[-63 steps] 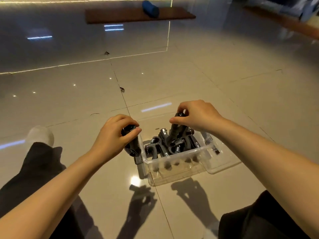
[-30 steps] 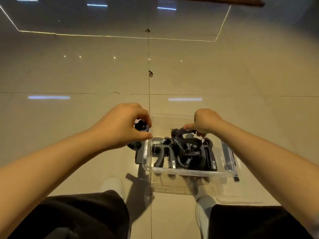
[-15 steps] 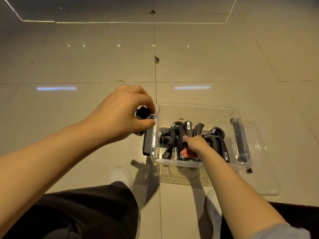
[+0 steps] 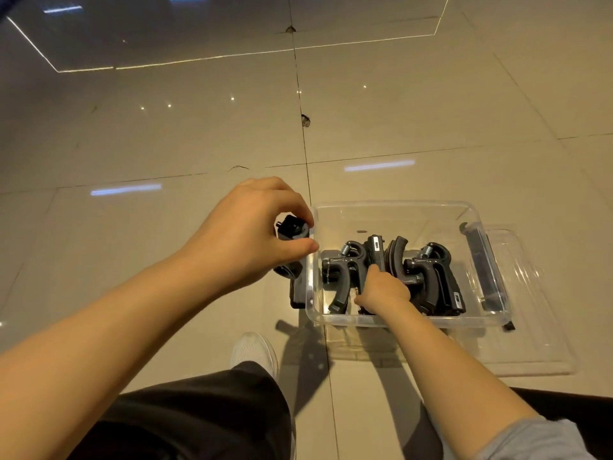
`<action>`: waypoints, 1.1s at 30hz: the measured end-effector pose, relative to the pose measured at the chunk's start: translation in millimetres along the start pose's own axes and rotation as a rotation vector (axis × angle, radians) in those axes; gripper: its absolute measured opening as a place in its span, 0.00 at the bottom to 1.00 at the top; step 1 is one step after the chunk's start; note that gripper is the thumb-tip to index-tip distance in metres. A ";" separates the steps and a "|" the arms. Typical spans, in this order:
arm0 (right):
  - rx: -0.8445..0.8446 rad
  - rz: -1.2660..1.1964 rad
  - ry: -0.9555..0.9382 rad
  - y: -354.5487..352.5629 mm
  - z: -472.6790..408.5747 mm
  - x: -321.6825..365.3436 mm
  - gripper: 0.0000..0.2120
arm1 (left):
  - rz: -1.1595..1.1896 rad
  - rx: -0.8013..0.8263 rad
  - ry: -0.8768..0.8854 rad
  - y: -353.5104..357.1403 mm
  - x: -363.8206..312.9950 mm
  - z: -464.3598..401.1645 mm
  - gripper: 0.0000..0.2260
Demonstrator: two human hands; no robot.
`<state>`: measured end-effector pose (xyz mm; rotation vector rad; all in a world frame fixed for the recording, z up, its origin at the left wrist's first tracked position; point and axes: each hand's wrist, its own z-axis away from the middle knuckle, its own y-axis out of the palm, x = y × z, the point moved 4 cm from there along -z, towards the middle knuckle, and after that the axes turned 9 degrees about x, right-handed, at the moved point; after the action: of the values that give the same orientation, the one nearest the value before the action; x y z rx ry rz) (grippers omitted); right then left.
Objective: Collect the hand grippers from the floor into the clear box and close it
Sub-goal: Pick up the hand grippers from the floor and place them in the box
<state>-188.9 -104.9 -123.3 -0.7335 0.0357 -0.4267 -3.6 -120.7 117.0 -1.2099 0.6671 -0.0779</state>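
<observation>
Head view: clear box stands on the tiled floor, lid off. Its lid lies flat on the floor, partly beneath the box and projecting to the right. Several black hand grippers lie packed together inside the box, along its near wall.

Left hand is raised just outside the left wall of the box. Its grip is closed: thumb and curled fingers pinch one black hand gripper, which hangs beside the wall above a black latch. The forearm extends from the lower left.

Right hand reaches down inside the box, fingers curled among the grippers. Whether this grip holds one cannot be told.
</observation>
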 end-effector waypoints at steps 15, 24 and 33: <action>0.018 0.033 -0.016 -1.7 15.2 -5.9 0.23 | 0.005 -0.012 0.027 1.3 -15.3 -10.9 0.13; 0.034 -0.550 -0.820 -175.9 159.3 14.2 0.18 | 0.216 -0.260 0.059 -14.9 -49.5 -31.6 0.13; -0.249 -0.770 -0.650 -198.2 247.6 -65.2 0.08 | 0.465 -0.505 0.251 -15.9 -117.4 -28.3 0.11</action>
<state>-276.5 -51.8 183.8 -1.0965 -0.8411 -0.9037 -108.5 -103.6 176.6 -1.5059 1.2236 0.3525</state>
